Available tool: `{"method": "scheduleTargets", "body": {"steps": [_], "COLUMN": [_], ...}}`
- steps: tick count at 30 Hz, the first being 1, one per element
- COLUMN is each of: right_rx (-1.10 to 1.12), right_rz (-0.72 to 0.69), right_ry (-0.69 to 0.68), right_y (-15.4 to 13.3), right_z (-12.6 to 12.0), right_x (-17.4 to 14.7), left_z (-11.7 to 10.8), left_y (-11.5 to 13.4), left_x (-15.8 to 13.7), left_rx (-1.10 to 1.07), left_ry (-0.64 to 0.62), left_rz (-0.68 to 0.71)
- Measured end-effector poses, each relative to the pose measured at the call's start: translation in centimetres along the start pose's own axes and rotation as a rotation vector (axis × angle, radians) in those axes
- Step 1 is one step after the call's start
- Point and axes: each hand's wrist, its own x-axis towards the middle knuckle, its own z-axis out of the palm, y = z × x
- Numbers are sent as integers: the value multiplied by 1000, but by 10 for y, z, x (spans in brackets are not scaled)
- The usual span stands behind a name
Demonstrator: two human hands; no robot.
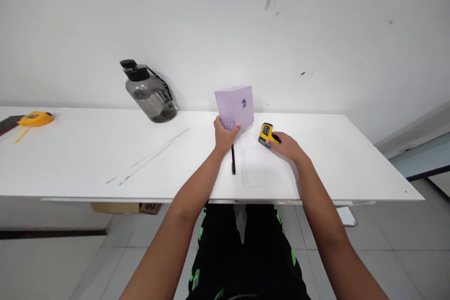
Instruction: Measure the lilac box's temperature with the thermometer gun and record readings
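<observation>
My left hand (225, 138) grips the lower part of a lavender box (234, 107), its thumb on the front face. That box stands at the back of the table near the wall and shows a dark horse-head mark and a barcode label. To its right, my right hand (286, 144) is closed on a yellow and black digital tape measure (267, 135) with a small dark screen, held at the tabletop. Between my forearms lie a black pen (233, 160) and a sheet of white paper (260, 171).
A large grey see-through water bottle (151, 96) with a black cap stands at the back left. Farther left lies another yellow tool (37, 119) beside a dark object. Dark streaks mark the white tabletop (87, 150). A cardboard box (126, 208) is below the table.
</observation>
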Motion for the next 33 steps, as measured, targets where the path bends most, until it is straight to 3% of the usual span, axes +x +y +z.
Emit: {"method": "scheduleTargets", "body": {"steps": [8,12,16,19,23,26,33], "right_rx": [-190,-174,105,527,1023,1138,1098], "right_rz": [-62,-17,52,12,-47,-73,-47], "right_ry": [33,66,153,191,125,81,118], "right_y": [-2,-4,-3,-8,-24,-34,-41], "right_z": [5,6,4,5,12,16,20], "right_x": [1,0,0,-1,-6,-9,-11], "left_z": [1,0,0,0,2,3,4], "left_y": [-1,-2,0,1,5,9,16], "left_x": [2,2,0,-1,-4,-6,-15], "left_rx": [-44,-49,-37,-40,7,41,45], "left_ry": [0,-17,-20,-38,-59,-74,-147], "left_rz": [-31,-21,-10,3,33,59,107]}}
